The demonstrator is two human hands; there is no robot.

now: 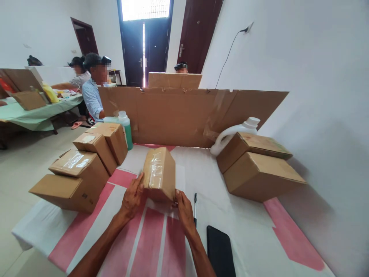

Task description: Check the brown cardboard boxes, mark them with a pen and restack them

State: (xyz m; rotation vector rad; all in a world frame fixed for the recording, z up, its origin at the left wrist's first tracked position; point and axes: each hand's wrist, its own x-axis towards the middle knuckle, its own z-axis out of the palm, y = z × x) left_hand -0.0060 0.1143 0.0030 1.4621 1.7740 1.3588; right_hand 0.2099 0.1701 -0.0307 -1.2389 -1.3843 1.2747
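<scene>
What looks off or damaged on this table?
The cardboard screen at the back is creased and torn near its lower right. The white jug lies tipped behind the right-hand boxes. The taped box in both hands looks intact.

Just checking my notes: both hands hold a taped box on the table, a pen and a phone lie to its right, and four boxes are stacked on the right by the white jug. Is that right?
Not quite. In the head view, only two boxes sit on the right by the white jug; the four are on the left. The rest holds: the left hand and right hand hold the taped box, with the pen and phone to its right.
</scene>
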